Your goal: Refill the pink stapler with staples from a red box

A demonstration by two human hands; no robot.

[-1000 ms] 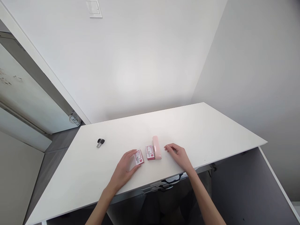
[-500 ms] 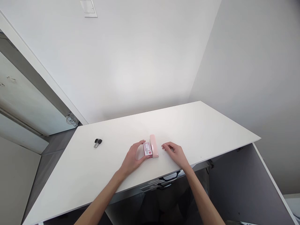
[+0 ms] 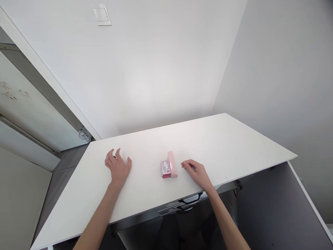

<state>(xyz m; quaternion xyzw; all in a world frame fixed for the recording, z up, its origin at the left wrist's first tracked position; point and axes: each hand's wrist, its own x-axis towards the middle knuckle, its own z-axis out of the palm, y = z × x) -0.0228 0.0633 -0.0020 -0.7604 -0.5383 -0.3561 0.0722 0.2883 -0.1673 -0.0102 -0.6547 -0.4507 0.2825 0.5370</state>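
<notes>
My left hand is open over the left part of the white tabletop, its fingers spread and slightly bent. Beneath those fingers a small black-and-silver object is almost wholly hidden, only a dark bit showing. Near the middle of the tabletop lie small white-and-red boxes, seemingly stacked, right against a long pink object that looks like a stapler. To the right of it rests my right hand, fingers curled with the tips together. Whether anything tiny is between them cannot be made out.
The white tabletop meets a wall at the back. Below its front edge are black drawer handles and an open space. A light switch is on the wall. To the left, a door frame stands beyond the table.
My left hand has let go of the white-and-red boxes and moved left to the black-and-silver object. My right hand has stayed in place. The view has shifted slightly.
</notes>
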